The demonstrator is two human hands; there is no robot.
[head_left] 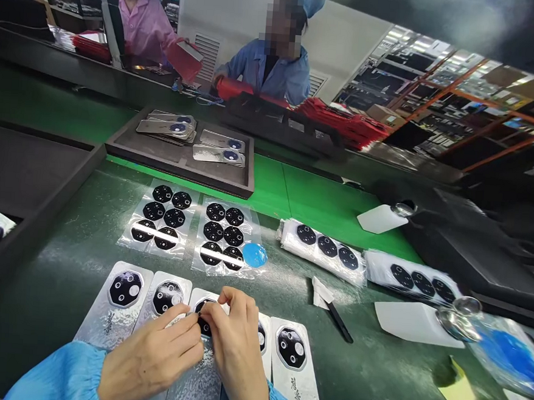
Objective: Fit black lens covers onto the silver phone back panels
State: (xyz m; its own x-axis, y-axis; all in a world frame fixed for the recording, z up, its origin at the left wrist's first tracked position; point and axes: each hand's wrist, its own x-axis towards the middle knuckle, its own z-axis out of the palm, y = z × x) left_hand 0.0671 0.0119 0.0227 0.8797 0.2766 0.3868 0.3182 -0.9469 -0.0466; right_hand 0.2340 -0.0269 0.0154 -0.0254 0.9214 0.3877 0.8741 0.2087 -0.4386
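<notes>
Five back covers [111,320], near row, long axes near-to-far; my left hand [153,359] and right hand [238,344] meet on the middle one, pinching, I think, its black camera ring [203,326].

Silver phone cover [200,366] lies flat, black lens ring [203,325] upward.

Covers [122,302] in a row up front; lens sheets [163,217] behind them; tray [177,170] farther back; brush [340,324] to the right.
</notes>
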